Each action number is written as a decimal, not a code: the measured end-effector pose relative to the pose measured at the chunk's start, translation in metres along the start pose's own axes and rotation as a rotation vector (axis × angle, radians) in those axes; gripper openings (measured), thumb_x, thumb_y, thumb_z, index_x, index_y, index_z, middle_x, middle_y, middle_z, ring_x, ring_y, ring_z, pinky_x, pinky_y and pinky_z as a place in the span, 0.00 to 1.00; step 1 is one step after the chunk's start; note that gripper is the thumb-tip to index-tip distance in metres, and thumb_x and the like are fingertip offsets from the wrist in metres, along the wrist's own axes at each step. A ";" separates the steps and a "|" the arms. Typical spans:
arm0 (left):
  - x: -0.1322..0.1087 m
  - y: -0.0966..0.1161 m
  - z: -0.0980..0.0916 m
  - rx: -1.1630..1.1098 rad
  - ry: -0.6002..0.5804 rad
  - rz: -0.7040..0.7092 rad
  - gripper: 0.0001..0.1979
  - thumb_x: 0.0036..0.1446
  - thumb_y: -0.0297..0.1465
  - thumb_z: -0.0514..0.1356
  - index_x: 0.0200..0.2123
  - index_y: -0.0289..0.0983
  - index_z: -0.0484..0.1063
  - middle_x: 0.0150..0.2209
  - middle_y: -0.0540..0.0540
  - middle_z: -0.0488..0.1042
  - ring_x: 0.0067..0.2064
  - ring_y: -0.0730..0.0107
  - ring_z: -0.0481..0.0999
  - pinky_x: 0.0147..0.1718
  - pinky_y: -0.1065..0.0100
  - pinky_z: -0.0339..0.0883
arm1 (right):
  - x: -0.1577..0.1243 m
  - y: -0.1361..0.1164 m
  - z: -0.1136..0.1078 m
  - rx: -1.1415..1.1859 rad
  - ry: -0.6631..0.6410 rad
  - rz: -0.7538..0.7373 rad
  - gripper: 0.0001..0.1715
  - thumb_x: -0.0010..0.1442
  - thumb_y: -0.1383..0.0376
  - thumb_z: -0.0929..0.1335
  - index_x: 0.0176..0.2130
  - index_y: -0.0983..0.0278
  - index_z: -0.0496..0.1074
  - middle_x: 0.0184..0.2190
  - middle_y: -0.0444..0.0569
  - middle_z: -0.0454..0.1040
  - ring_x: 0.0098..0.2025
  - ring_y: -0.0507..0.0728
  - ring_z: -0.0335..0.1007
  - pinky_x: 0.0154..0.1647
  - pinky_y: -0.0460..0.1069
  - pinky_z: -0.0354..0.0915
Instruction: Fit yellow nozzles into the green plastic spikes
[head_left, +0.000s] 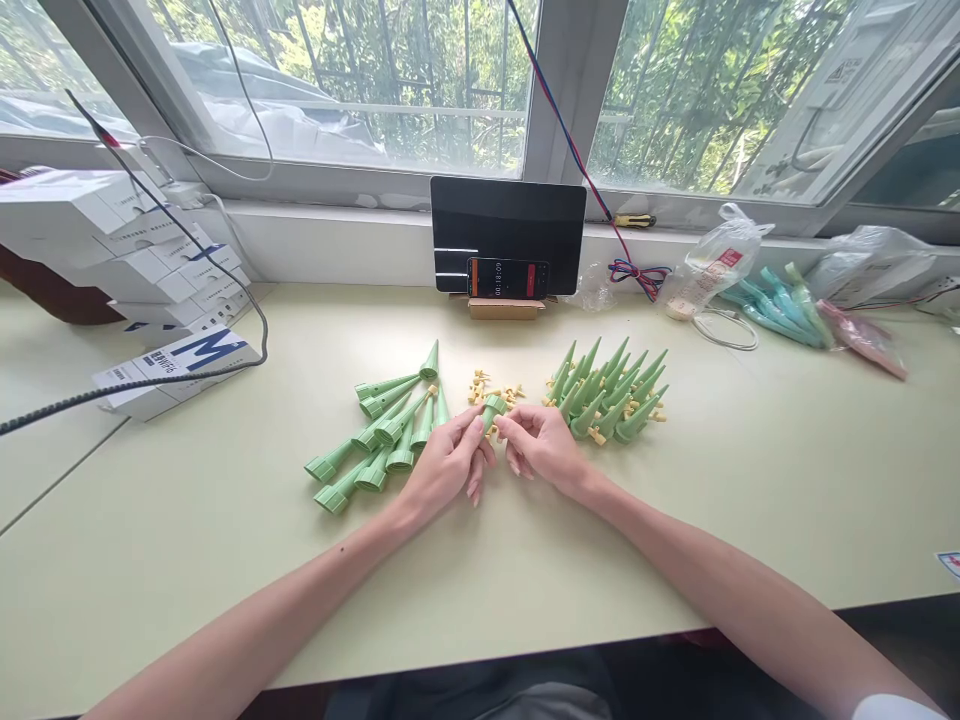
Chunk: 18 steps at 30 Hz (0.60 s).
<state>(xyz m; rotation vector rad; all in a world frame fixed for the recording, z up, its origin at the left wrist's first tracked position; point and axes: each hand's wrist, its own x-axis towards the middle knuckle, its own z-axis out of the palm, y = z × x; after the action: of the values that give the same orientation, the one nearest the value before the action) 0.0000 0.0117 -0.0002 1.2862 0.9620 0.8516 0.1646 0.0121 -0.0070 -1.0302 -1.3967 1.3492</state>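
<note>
**While both hands pinch one spike: handling notes**

As the head camera looks down, the green spike sits straight in front of the phone, nearer the person and just above the table. The left hand has thumb and fingertips closed on its body. The right hand has its fingertips closed on the same spike's near end.

Handling, judged from looks:
- Moulded plastic, hollow, so probably very light and stiff.
- Smooth taper, likely to slide in a pinch at the point. The ribbed wide collar looks the surer place to hold.
- The tip is thin and could bend or jab.

Around it:
- Loose yellow pieces lie between the phone and the held spike. They are tiny and likely easy to flick away.
- One heap of spikes lies left of the phone, toward the person. A second heap lies right of it.

Hard to make out:
- A yellow speck shows between the two hands. I cannot tell whether it is seated in the spike or merely lies under it.
- Fingers cover most of the held spike, and its tip direction is unclear.
- The phone's display is too small to read.
- Both forearms run out of the frame's bottom edge.
</note>
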 end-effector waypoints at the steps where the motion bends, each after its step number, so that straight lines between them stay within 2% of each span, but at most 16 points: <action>1: 0.000 -0.001 0.000 0.009 -0.001 0.006 0.32 0.65 0.42 0.54 0.66 0.30 0.57 0.20 0.54 0.69 0.12 0.78 0.59 0.11 0.71 0.65 | 0.000 0.000 0.000 0.070 -0.006 0.032 0.21 0.60 0.50 0.70 0.27 0.63 0.67 0.12 0.38 0.65 0.11 0.49 0.56 0.11 0.45 0.52; 5: 0.001 -0.004 -0.001 0.025 -0.001 0.032 0.32 0.65 0.42 0.54 0.66 0.30 0.57 0.21 0.54 0.70 0.12 0.79 0.60 0.11 0.72 0.63 | 0.003 0.002 0.001 0.298 -0.006 0.104 0.21 0.56 0.52 0.73 0.25 0.65 0.69 0.13 0.35 0.58 0.12 0.48 0.60 0.10 0.43 0.51; 8: 0.002 -0.004 -0.001 0.026 0.006 0.037 0.32 0.65 0.42 0.54 0.66 0.30 0.57 0.20 0.54 0.70 0.11 0.79 0.60 0.11 0.73 0.63 | 0.005 0.004 0.002 0.390 -0.019 0.150 0.21 0.54 0.52 0.74 0.26 0.67 0.71 0.14 0.35 0.57 0.12 0.47 0.60 0.09 0.42 0.51; 13: 0.002 -0.004 0.000 0.026 0.011 0.033 0.29 0.65 0.43 0.54 0.62 0.31 0.62 0.20 0.54 0.70 0.11 0.79 0.59 0.10 0.73 0.62 | 0.006 0.005 0.000 0.433 -0.044 0.174 0.23 0.53 0.50 0.75 0.26 0.68 0.73 0.14 0.35 0.58 0.13 0.46 0.59 0.09 0.41 0.50; 18: 0.003 0.000 0.000 -0.002 -0.038 0.020 0.24 0.64 0.45 0.54 0.51 0.31 0.70 0.20 0.53 0.70 0.11 0.81 0.56 0.09 0.74 0.61 | 0.006 0.003 0.000 0.420 -0.068 0.152 0.25 0.54 0.47 0.74 0.27 0.67 0.73 0.14 0.37 0.62 0.13 0.47 0.59 0.10 0.41 0.48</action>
<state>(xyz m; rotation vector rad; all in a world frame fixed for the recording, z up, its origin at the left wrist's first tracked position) 0.0006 0.0143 -0.0002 1.3076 0.9195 0.8407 0.1627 0.0180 -0.0094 -0.8239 -1.0337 1.7134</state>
